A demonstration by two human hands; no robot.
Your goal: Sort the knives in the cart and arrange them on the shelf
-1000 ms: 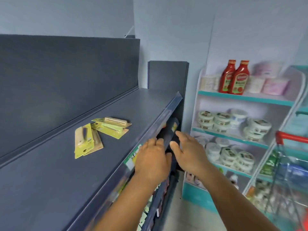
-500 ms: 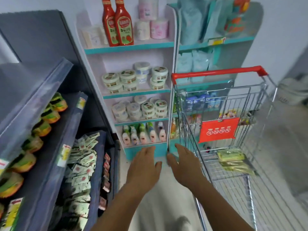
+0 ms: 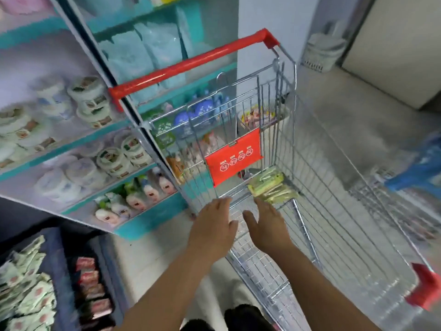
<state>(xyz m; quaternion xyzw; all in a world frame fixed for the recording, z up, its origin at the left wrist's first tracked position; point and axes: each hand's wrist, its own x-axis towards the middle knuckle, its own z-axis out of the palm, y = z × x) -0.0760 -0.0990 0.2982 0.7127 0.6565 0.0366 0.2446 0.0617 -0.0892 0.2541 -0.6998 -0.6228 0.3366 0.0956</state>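
Observation:
A wire shopping cart (image 3: 334, 187) with a red handle (image 3: 191, 63) stands in front of me. Several yellow-green knife packs (image 3: 270, 186) lie stacked on its floor near the handle end, below a red sign flap (image 3: 233, 158). My left hand (image 3: 212, 225) and my right hand (image 3: 267, 223) are stretched out side by side over the cart's near side, fingers straight, holding nothing. The right fingertips are just short of the knife packs. The dark shelf with the placed knives is out of view.
A white and teal shelf unit (image 3: 71, 144) with tubs and bottles stands at the left, touching the cart's handle end. A dark lower shelf (image 3: 59, 271) with snack packets is at bottom left. Grey floor (image 3: 358, 115) lies beyond the cart.
My view swung from the dark shelf with knife packs to the right and down onto the cart. Both empty hands moved from the shelf edge to over the cart, toward the knife packs.

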